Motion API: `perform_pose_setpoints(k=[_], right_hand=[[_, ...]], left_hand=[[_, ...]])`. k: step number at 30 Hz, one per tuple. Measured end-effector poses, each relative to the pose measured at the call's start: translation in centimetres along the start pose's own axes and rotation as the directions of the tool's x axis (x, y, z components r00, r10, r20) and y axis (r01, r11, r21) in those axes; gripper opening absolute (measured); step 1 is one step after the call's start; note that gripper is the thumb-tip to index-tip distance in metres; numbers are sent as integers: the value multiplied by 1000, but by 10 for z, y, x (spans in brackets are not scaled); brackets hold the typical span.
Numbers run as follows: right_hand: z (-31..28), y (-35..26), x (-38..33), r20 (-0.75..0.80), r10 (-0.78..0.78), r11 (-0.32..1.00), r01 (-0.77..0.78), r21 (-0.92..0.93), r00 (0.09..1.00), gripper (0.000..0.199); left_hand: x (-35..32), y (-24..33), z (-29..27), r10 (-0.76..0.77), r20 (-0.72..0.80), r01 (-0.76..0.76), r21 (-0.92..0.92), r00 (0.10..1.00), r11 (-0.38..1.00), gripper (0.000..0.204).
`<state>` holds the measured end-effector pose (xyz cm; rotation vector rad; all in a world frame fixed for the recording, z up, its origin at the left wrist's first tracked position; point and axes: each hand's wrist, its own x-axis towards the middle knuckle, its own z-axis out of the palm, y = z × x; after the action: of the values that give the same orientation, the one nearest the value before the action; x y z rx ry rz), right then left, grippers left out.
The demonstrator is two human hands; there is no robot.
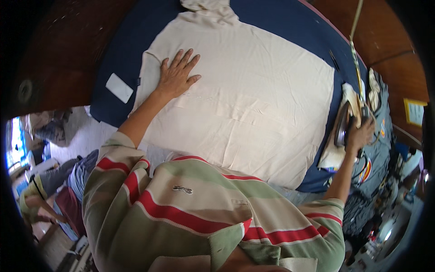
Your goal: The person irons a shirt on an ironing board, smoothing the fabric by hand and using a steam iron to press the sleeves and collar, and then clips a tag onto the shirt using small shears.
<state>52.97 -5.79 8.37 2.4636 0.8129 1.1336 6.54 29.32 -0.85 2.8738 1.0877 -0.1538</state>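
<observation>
Left hand (pixel 177 75) flat, fingers spread, on cream garment (pixel 244 99) at centre frame; right hand (pixel 360 134) grips iron (pixel 343 124) handle at right edge.

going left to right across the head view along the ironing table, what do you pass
white card → left hand flat on the cream garment → iron in the right hand → grey clothing
</observation>
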Motion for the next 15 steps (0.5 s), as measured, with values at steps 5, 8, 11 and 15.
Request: perform_pose_setpoints(k=[5,8,11,15], right_hand=[[76,86,38,500,-14,869,-237,435,866,54],[84,81,53,751,-45,633,-563,531,658,41],[77,63,60,632,-111,676,-408,613,767,48],[-47,-33,66,351,-479,627,34,778,805,54]], left_hand=[[29,-78,-6,-296,-224,283,-87,929,955,52],[55,-108,-12,-483,-131,445,-240,866,863,45],[75,-121,-9,-471,-65,443,-248,880,862,35],[69,-128,-9,-406,-131,350,-316,904,882,25]])
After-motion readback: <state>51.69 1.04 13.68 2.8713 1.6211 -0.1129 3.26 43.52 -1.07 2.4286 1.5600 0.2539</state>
